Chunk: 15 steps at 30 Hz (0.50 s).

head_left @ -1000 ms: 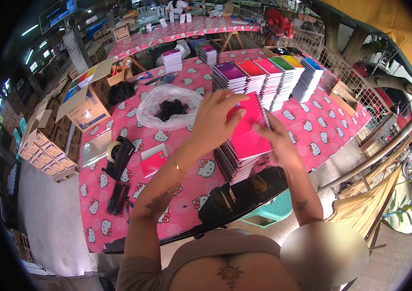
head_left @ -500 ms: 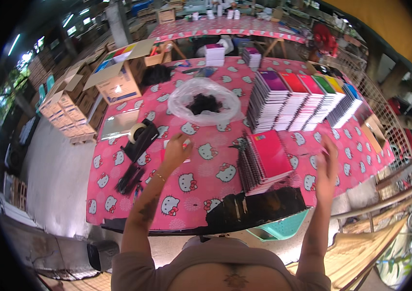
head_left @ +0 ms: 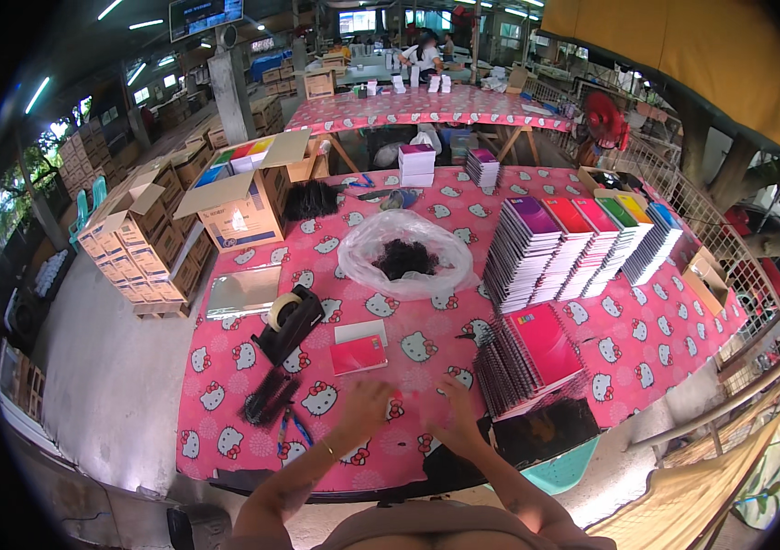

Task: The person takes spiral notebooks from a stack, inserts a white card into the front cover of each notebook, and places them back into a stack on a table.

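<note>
My left hand (head_left: 364, 410) is low over the front middle of the table, just below a small pink card or notebook cover (head_left: 359, 356) lying partly on a white sheet (head_left: 368, 331). Close on its right is my right hand (head_left: 454, 414), fingers bent toward the left one. Motion blur smears both hands, so whether anything thin is between them is unclear. To the right of them stands a stack of pink spiral notebooks (head_left: 544, 344). Left of the card sit a black tape dispenser (head_left: 293, 328) and a bundle of black spiral binding coils (head_left: 268, 397).
A clear plastic bag (head_left: 362, 266) holds black coils (head_left: 406, 259). Colored notebook stacks (head_left: 529, 243) stand at right, two small stacks farther back. Blue-handled pliers (head_left: 285, 429) lie near the front edge. An open carton (head_left: 241, 215) is at the back left, a red fan (head_left: 602, 121) beyond the table.
My right hand has come left from beyond the pink notebooks. My left hand has left the pink card and moved toward me. The view has tilted up.
</note>
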### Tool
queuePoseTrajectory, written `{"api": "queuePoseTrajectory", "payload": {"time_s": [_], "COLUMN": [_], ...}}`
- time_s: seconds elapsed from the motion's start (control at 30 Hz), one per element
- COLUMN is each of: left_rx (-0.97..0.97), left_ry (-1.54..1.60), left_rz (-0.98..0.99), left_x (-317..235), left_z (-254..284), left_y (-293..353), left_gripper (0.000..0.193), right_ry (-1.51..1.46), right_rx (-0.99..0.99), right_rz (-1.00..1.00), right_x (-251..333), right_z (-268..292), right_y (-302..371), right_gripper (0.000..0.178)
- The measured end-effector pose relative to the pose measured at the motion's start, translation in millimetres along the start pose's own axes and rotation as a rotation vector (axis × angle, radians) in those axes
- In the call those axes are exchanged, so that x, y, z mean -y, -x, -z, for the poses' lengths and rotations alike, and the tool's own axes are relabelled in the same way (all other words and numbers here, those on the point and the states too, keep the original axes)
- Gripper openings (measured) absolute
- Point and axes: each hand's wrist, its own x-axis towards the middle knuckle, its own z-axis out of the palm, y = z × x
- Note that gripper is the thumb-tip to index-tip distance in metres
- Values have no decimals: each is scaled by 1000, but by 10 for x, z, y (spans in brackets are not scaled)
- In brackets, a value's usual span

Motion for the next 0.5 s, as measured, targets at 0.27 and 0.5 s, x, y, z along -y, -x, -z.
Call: {"api": "queuePoseTrajectory", "payload": {"time_s": [0.27, 0.5], "left_rx": [-415, -453], "left_ry": [490, 19], "left_rz": [565, 644], "left_x": [-426, 945], "left_z": [-257, -144], "left_y": [559, 1005], "left_gripper": [56, 50], "right_ry": [-299, -597], "right_rx": [65, 235], "right_rz": [-338, -835], "right_x": [-635, -716], "right_z": [-854, -794], "right_y": [528, 535], "right_gripper": [40, 29]}}
